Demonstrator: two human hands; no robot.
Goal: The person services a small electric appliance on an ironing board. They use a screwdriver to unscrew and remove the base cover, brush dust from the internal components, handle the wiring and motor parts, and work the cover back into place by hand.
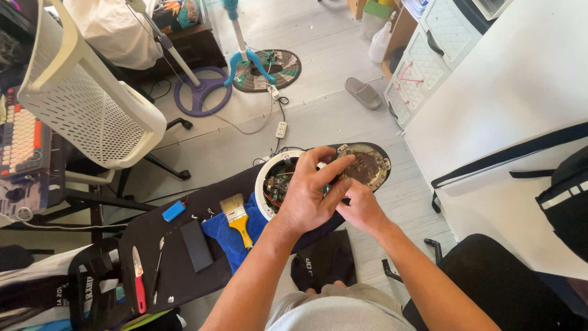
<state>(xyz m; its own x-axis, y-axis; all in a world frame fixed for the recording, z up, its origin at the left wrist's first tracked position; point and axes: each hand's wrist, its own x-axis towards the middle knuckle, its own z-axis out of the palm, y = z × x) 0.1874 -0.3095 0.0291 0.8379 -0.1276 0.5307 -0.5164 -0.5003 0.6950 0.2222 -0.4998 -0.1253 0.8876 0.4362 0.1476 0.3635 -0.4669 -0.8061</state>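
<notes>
On a black board point(184, 245), left hand point(306, 196) and right hand point(361, 208) grip a white round casing point(264, 184) holding wiring.

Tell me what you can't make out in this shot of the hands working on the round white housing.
Head view only:
- Part under the fingers: left hand and right hand cover it.
- Inside of the round white housing: wiring mostly hidden by the left hand, too small to sort.
- Right hand's grip: fingers tucked beneath the left hand.
- Rusty round plate: near edge covered by fingertips.
- Keyboard: cut off by the left frame edge.
</notes>
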